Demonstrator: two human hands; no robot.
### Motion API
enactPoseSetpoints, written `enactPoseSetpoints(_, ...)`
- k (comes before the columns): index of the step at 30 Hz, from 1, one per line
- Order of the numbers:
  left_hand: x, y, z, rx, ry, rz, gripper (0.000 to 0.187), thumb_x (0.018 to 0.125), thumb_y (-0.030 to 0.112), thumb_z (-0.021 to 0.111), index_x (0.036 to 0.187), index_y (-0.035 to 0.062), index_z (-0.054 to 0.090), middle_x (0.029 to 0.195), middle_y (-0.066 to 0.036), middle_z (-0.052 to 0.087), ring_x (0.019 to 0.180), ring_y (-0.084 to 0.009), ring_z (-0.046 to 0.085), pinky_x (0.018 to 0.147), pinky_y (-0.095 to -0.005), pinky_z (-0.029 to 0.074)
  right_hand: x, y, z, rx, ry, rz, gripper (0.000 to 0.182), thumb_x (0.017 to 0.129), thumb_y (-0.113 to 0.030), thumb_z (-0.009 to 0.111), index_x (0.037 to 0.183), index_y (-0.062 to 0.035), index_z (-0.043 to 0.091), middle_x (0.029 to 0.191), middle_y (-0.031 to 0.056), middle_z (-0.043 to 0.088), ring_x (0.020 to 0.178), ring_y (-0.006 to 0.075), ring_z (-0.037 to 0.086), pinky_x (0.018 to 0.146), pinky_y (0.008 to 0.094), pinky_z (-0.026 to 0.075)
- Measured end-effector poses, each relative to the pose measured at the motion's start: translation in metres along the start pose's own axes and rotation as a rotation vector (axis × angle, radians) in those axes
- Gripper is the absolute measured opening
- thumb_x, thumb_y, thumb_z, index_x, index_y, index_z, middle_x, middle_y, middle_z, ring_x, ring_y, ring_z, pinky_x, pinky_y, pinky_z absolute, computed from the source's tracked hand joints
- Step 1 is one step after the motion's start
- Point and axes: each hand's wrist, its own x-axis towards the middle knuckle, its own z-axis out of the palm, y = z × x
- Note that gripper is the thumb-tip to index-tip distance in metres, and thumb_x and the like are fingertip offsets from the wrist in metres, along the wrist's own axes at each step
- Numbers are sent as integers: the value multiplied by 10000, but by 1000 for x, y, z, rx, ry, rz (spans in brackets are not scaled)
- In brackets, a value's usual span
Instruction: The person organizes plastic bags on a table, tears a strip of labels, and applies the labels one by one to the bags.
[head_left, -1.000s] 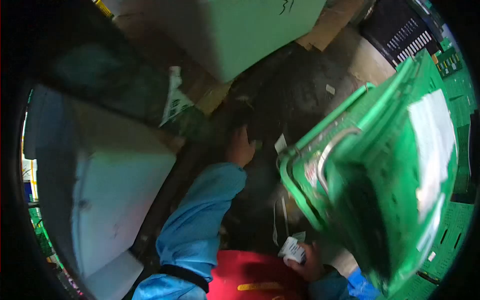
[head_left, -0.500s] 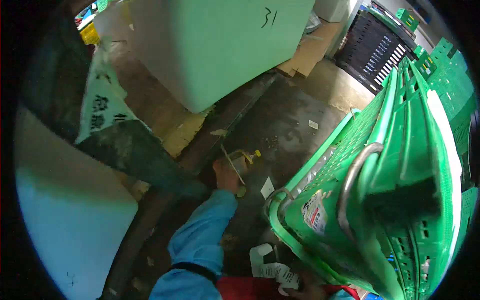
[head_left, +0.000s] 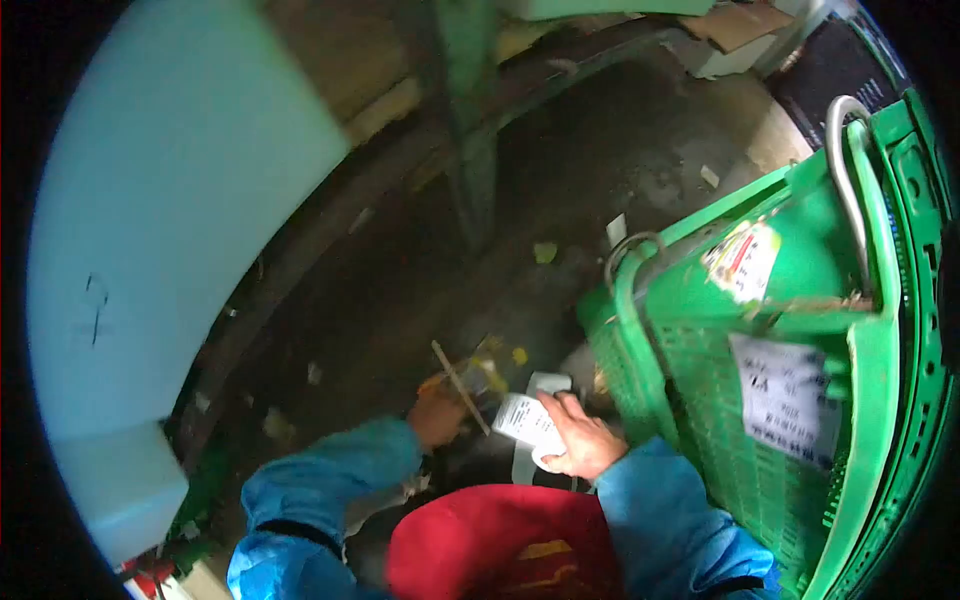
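Observation:
My left hand (head_left: 438,415) is low over the dark floor, closed around a thin wooden stick (head_left: 458,385). Beside the stick is a blurred, see-through item with yellow parts (head_left: 490,370), perhaps a small bottle; I cannot make out how it is gripped. My right hand (head_left: 585,440) pinches a curled white paper label strip (head_left: 530,420) with dark print, just to the right of the left hand. Part of the strip hangs below and behind the fingers.
Green plastic crates (head_left: 690,330) stand close on the right, with metal handles and paper labels. White foam boxes (head_left: 190,230) are on the left. A dark green strip (head_left: 465,130) hangs ahead. Paper scraps (head_left: 616,230) and a yellow-green piece (head_left: 545,252) lie on the wet floor (head_left: 400,270).
The view has turned down and left. My left hand has come nearer my body with the stick. My right hand has risen into clear view, now pinching the paper strip.

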Motion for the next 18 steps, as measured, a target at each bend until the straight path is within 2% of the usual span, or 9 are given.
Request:
enactPoseSetpoints(2,11,-2,-11,-172,-73,-82,345,779,236,564,1107,135,602,991,-131,646,960,-250,609,930,-501,370,0,-17,-1,-129,-110,-3,906,685,-239,684,1409,-118,153,1321,259,306,1003,475,525,895,481,440)
enactPoseSetpoints(4,26,-3,-27,-285,-463,-333,328,816,274,528,1109,143,595,967,-105,652,936,-245,612,876,-428,427,-1,-28,-5,-221,-221,15,917,672,-244,697,1407,-110,165,1328,272,296,1016,458,525,895,471,442)
enactPoseSetpoints(5,22,2,-32,-288,-447,-345,328,816,274,528,1109,143,595,967,-105,652,936,-245,612,876,-428,427,7,-26,-4,-275,-265,18,916,664,-259,708,1400,-100,186,1309,278,307,1023,444,523,888,464,444)
enactPoseSetpoints(7,9,4,-31,-502,179,-244,359,804,297,528,1112,120,581,1116,-128,602,1004,-350,570,879,-452,438,26,-27,15,-340,-282,27,941,637,-224,726,1399,-93,189,1317,266,313,1033,429,528,869,465,454)
enactPoseSetpoints(8,10,-10,4,-315,223,-224,374,791,307,540,1117,129,579,1132,-150,579,1031,-323,552,868,-446,440,39,-16,32,-432,-322,-50,950,627,-218,731,1398,-88,192,1317,262,317,1035,424,530,859,468,459)
enactPoseSetpoints(9,8,-10,-9,-315,253,-238,374,791,307,540,1117,129,579,1132,-150,579,1031,-323,552,868,-446,440,51,-8,44,-526,-370,-122,958,616,-211,736,1397,-83,194,1317,258,321,1036,418,532,849,470,464)
enactPoseSetpoints(12,-12,11,-55,-234,13,-368,378,753,270,582,1107,134,585,1139,-167,549,1045,-325,523,854,-449,431,75,-13,66,-518,-468,-186,928,596,-170,730,1369,-59,230,1300,247,343,1002,413,549,797,458,490)
enactPoseSetpoints(14,-25,7,-63,-95,282,-262,404,736,266,640,1117,144,589,1133,-154,526,1086,-337,480,833,-480,414,86,-7,75,-557,-497,-263,871,604,-147,713,1342,-37,264,1275,252,364,957,416,569,764,448,504)
enactPoseSetpoints(18,-19,-23,-48,27,491,-74,435,643,170,692,1063,116,590,1139,-110,536,1041,-323,500,847,-444,406,92,9,91,-529,-456,-407,846,629,-151,708,1346,-45,271,1299,250,350,955,421,570,796,445,501)
